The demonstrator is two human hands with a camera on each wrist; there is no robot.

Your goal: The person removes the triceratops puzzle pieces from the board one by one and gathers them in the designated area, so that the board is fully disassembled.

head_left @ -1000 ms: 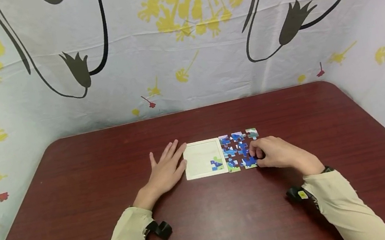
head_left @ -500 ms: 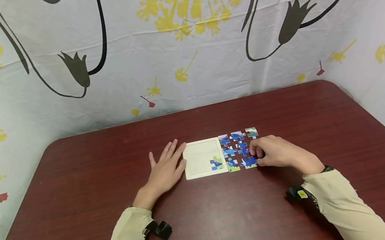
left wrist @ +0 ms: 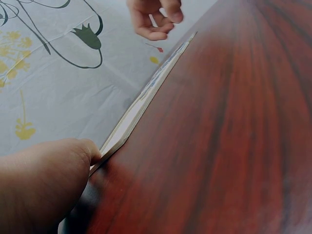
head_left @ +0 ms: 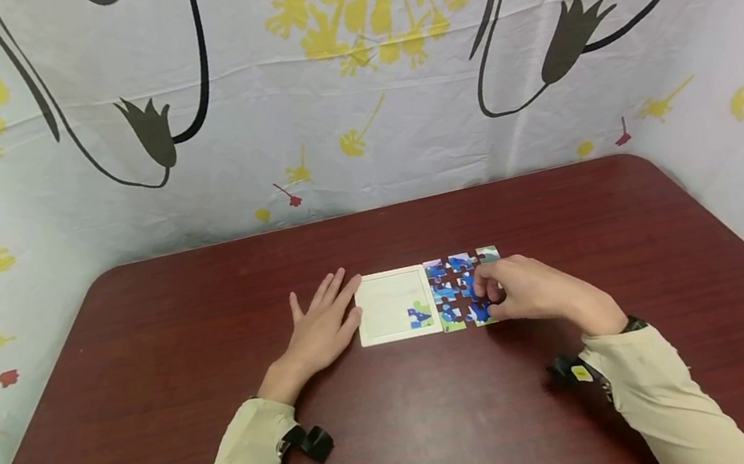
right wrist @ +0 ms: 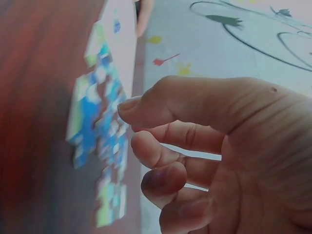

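Note:
My left hand (head_left: 320, 333) lies with spread fingers beside a pale square puzzle tray (head_left: 433, 299); its thumb and forefinger touch the tray's left edge. One blue and green puzzle piece (head_left: 420, 317) sits in the tray's lower right corner. Several loose puzzle pieces (head_left: 445, 292) lie in rough rows along the tray's right side. Over the right-hand pieces hovers my right hand (head_left: 534, 287), its fingers loosely bent. In the right wrist view, nothing shows between the thumb (right wrist: 161, 105) and forefinger, and the pieces lie beyond them, blurred.
The dark red wooden table (head_left: 401, 414) has rounded far corners. Behind it hangs a white cloth (head_left: 244, 163) with yellow and grey flower prints. Each wrist wears a small black camera, one on the left (head_left: 317, 444) and one on the right (head_left: 564, 372).
My right hand has lifted slightly off the lower right piece and shifted a little left and away from me. My left hand and the tray have stayed in place.

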